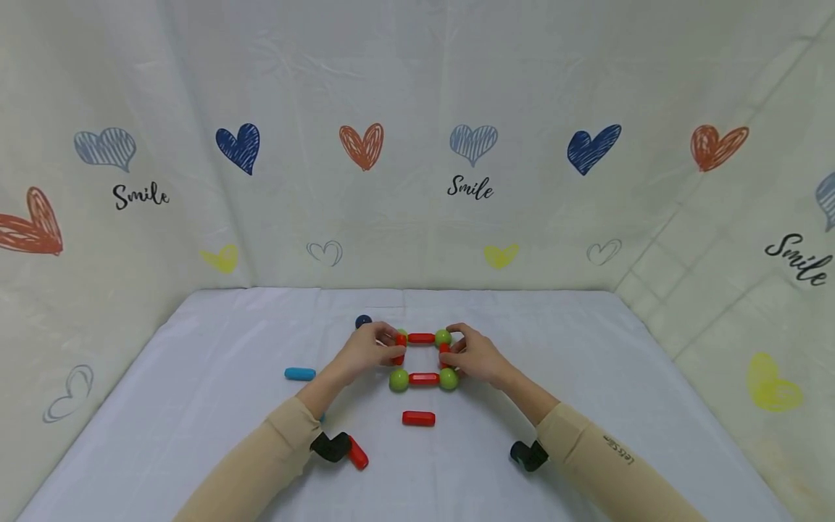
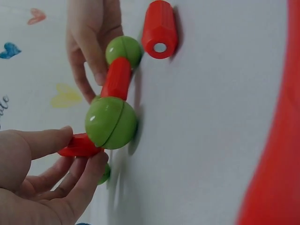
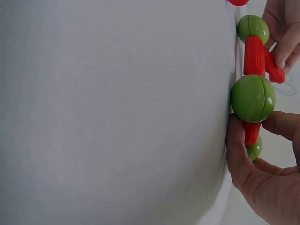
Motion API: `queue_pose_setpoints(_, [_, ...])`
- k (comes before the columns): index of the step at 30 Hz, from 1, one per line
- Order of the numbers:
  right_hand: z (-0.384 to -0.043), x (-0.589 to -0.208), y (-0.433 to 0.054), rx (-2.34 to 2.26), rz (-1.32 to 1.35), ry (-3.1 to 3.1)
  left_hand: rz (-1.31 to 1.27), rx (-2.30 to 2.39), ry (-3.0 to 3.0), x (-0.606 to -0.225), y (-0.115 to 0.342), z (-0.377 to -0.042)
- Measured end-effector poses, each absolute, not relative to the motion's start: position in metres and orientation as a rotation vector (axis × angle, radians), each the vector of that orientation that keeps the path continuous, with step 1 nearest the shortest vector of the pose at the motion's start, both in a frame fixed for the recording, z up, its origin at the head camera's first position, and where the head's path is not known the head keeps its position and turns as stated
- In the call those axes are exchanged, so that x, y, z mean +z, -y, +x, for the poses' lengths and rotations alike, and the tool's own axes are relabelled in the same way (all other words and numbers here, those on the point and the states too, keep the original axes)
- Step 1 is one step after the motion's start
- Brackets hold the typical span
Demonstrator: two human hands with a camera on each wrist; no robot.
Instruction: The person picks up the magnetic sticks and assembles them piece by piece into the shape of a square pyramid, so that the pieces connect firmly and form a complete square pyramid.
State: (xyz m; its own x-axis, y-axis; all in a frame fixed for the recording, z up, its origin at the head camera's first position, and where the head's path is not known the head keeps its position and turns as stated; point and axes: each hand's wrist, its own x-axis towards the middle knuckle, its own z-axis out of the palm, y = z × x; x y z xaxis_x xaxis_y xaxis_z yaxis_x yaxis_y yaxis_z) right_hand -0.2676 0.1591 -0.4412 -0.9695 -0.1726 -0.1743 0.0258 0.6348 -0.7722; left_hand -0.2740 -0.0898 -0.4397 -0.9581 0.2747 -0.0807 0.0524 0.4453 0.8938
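Green balls and red magnetic rods form a square on the white cloth. Its near side is a red rod between a left green ball and a right green ball; the far side has another red rod. My left hand pinches the left-side red rod between thumb and fingers, close to the near left ball. On the opposite side, my right hand pinches the right-side red rod, its fingers close against the near right ball. Fingers partly hide both side rods.
A loose red rod lies in front of the square. Left of it are a blue rod and a second red rod by the left wrist camera. A dark blue ball sits behind the left hand.
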Motion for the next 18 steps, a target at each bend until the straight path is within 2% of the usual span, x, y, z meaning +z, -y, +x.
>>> queue_pose_setpoints(18, [-0.2654,-0.4383,-0.1584,-1.251,-0.123,-2.622,0.147,1.495,-2.492,-0.4465,0.0856,-0.2675])
